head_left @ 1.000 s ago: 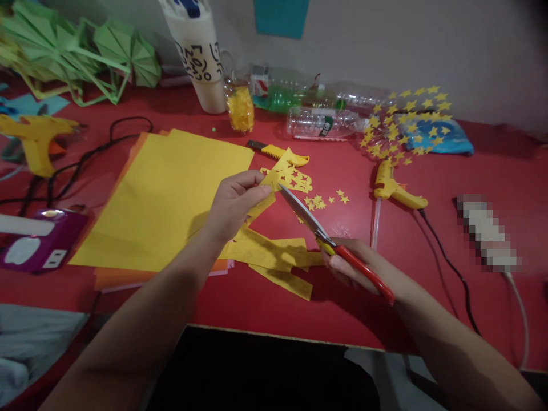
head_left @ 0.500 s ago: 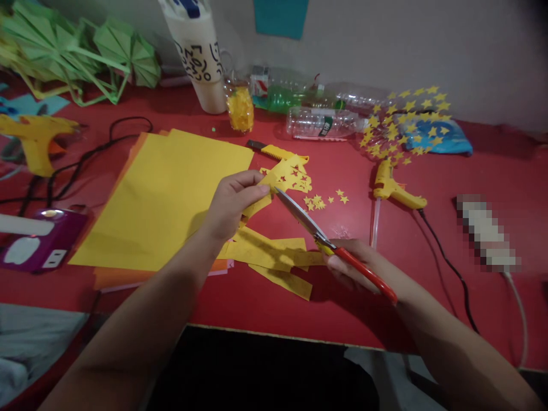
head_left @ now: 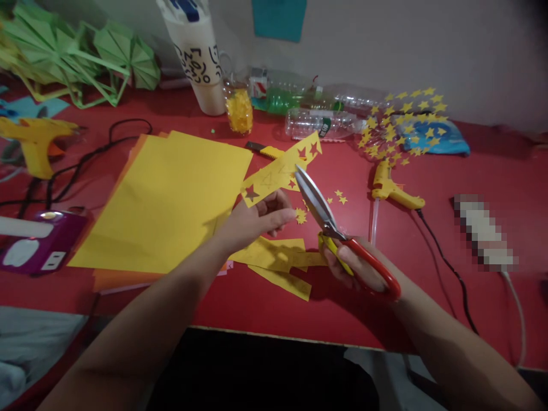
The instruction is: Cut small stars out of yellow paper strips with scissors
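Observation:
My left hand (head_left: pixel 265 220) holds a yellow paper strip (head_left: pixel 276 174) that slants up to the right; it has star-shaped holes and faint pencil outlines. The fingers' grip on it is partly hidden. In my right hand (head_left: pixel 357 265) are scissors (head_left: pixel 317 200) with red and yellow handles, their blades pointing up and left, close to the strip's lower edge. Small cut-out yellow stars (head_left: pixel 301 216) lie on the red table just beyond the left thumb. More yellow strips (head_left: pixel 278 257) lie below the left hand.
A stack of yellow sheets (head_left: pixel 171 194) covers the left middle of the table. A cutter (head_left: pixel 268 151), plastic bottles (head_left: pixel 321 123) and a white tumbler (head_left: pixel 199 68) stand or lie behind. Glue guns (head_left: pixel 398 191) with cords lie at both sides.
My left hand has moved right and slightly down and turned, so the strip now stands out more fully. The scissors have swung to a steeper angle, with their tips higher and further right.

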`<state>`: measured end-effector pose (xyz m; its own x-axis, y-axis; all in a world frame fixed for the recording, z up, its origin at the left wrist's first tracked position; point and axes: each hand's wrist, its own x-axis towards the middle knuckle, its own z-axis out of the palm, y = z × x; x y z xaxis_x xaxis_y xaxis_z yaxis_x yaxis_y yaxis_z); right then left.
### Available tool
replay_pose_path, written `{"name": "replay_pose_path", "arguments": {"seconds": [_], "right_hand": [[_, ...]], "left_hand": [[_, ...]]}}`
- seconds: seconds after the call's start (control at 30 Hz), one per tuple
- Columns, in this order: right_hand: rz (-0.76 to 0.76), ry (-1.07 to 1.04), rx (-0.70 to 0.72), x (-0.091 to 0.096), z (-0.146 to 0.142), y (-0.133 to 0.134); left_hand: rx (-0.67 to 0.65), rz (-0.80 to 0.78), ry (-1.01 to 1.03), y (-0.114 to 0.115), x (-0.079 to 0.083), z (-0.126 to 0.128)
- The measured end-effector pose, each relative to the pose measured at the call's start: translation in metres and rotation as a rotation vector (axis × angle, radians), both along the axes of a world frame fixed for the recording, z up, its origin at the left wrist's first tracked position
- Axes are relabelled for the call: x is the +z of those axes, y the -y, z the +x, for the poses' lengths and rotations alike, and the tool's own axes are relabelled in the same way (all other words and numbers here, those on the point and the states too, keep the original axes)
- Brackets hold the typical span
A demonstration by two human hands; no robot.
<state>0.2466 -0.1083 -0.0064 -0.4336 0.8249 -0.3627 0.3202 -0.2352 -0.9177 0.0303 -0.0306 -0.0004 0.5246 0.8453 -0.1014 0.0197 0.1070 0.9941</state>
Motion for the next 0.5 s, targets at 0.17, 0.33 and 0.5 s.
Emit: {"name": "replay_pose_path", "arguments": {"seconds": [0.17,0.33,0.5], "right_hand": [[-0.018,-0.034,-0.025,0.006,-0.005,0.001],[0.009,0.027,-0.005,0.008,-0.007,-0.002],[-0.023,0.023,0.026,0.009,-0.008,-0.003]], "left_hand": [[0.241,0.093,0.077,0.002,-0.004,0.0],[0.323,0.052,0.116,-0.004,-0.011,0.0],[0.313,-0.004,0.146,-0.004,-0.012,-0.001]]}}
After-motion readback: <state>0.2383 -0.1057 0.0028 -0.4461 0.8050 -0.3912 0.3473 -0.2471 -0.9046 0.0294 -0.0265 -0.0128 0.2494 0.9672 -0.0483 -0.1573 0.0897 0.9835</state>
